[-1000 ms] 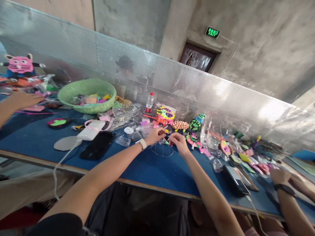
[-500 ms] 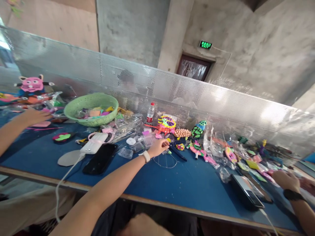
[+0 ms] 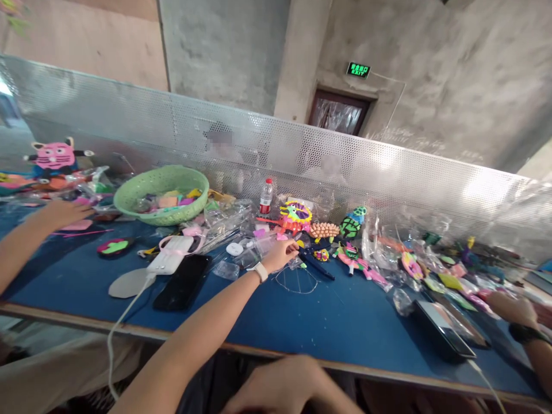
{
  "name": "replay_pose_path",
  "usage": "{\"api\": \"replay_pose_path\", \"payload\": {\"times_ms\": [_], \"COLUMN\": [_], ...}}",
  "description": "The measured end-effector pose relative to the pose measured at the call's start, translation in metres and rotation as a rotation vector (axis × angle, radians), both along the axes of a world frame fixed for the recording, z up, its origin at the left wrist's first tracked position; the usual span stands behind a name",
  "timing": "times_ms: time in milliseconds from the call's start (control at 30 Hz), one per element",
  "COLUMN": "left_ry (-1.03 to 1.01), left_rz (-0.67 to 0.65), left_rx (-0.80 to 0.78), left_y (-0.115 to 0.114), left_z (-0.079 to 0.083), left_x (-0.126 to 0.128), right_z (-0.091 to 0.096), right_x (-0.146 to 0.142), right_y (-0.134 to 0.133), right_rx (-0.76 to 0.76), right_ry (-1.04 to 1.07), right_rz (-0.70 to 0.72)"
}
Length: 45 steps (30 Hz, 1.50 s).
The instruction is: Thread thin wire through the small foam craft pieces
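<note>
My left hand [image 3: 281, 255], with a pale watch band at the wrist, reaches over the middle of the blue table. Its fingers are pinched together; what they hold, if anything, is too small to make out. Just right of the fingertips lies a dark blue plier-like tool [image 3: 318, 265]. Under the hand, a thin wire frame [image 3: 297, 282] shaped like a fan rests on the tabletop. A small round yellow-and-purple clay piece [image 3: 321, 255] is beside the tool. My right hand [image 3: 287, 379] is low at the bottom, below the table edge, its fingers hidden and blurred.
A green basket [image 3: 161, 195] holds colourful pieces. A power bank [image 3: 170, 257] and black phone [image 3: 183, 283] lie left; a black device [image 3: 444, 330] lies right. Clay figures and a bottle [image 3: 266, 196] line the back. Other people's hands [image 3: 56, 214] work at both ends.
The view has shifted slightly, so the table things appear a little further right. My right hand has risen further into view at the bottom. My left hand stays pinched near the wire frame.
</note>
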<state>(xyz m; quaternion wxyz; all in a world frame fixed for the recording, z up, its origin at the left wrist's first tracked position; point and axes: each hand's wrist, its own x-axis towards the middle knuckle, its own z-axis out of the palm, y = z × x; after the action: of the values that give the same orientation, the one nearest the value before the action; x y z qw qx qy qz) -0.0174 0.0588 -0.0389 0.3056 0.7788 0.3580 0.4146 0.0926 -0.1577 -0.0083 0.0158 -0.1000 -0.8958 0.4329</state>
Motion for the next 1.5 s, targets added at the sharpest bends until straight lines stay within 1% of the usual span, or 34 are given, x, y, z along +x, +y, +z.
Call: {"api": "replay_pose_path", "payload": {"times_ms": [67,100,167,200,233,267,300,333,367,433,500,567,633,667,767,833,900,967,1033,1167,1233,1300,1400,1500], "left_ry": [-0.004,-0.006,-0.007,-0.003,0.006,0.024,0.050,0.081,0.112,0.168,0.196,0.219,0.274,0.325,0.521,0.607,0.617,0.578,0.544,0.507,0.464,0.350,0.099,-0.119], "left_rz": [-0.004,-0.004,0.000,0.003,0.012,0.028,0.039,0.043,0.042,0.008,-0.032,-0.054,-0.068,-0.069,-0.060,-0.060,-0.070,-0.078,-0.084,-0.076,-0.071,-0.103,-0.138,-0.059], "left_rx": [-0.009,-0.004,0.024,0.035,0.041,0.046,0.056,0.071,0.091,0.125,0.116,0.085,0.085,0.113,0.253,0.270,0.229,0.183,0.152,0.131,0.112,0.048,-0.083,-0.151], "left_y": [0.001,0.001,0.001,0.001,0.001,0.001,0.000,-0.001,-0.001,-0.003,-0.006,-0.007,-0.007,-0.007,-0.005,-0.004,-0.003,-0.002,-0.001,-0.001,-0.001,-0.001,-0.003,-0.006], "left_z": [-0.001,-0.001,0.000,0.001,0.001,0.002,0.003,0.004,0.005,0.007,0.009,0.011,0.014,0.016,0.021,0.022,0.021,0.018,0.014,0.014,0.018,0.024,0.029,0.029], "left_x": [0.000,0.001,0.001,0.000,0.000,-0.001,-0.001,-0.002,-0.002,-0.002,-0.001,0.000,-0.001,-0.003,-0.009,-0.014,-0.016,-0.016,-0.014,-0.012,-0.013,-0.015,-0.015,-0.011], "right_z": [0.022,0.035,0.057,0.062,0.063,0.059,0.051,0.039,0.025,-0.002,-0.021,-0.030,-0.030,-0.029,-0.023,-0.021,-0.021,-0.022,-0.021,-0.018,-0.015,-0.013,-0.009,-0.009], "right_x": [0.024,0.038,0.063,0.074,0.082,0.087,0.090,0.091,0.091,0.090,0.089,0.089,0.091,0.092,0.097,0.101,0.104,0.104,0.103,0.099,0.098,0.099,0.099,0.097], "right_y": [0.021,0.036,0.072,0.092,0.112,0.132,0.149,0.163,0.174,0.186,0.188,0.185,0.182,0.181,0.182,0.184,0.184,0.184,0.183,0.181,0.179,0.178,0.175,0.172], "right_rx": [-0.022,0.017,0.237,0.357,0.465,0.533,0.554,0.546,0.525,0.499,0.482,0.452,0.396,0.361,0.272,0.263,0.296,0.344,0.353,0.215,0.197,0.224,0.271,0.342], "right_ry": [0.032,0.056,0.101,0.118,0.141,0.181,0.225,0.268,0.313,0.384,0.459,0.524,0.568,0.584,0.644,0.669,0.673,0.661,0.663,0.706,0.729,0.766,0.801,0.747], "right_rz": [-0.069,-0.227,-0.642,-0.834,-0.991,-1.116,-1.177,-1.181,-1.150,-1.098,-1.088,-1.114,-1.156,-1.180,-1.275,-1.316,-1.331,-1.331,-1.325,-1.301,-1.317,-1.350,-1.377,-1.329]}}
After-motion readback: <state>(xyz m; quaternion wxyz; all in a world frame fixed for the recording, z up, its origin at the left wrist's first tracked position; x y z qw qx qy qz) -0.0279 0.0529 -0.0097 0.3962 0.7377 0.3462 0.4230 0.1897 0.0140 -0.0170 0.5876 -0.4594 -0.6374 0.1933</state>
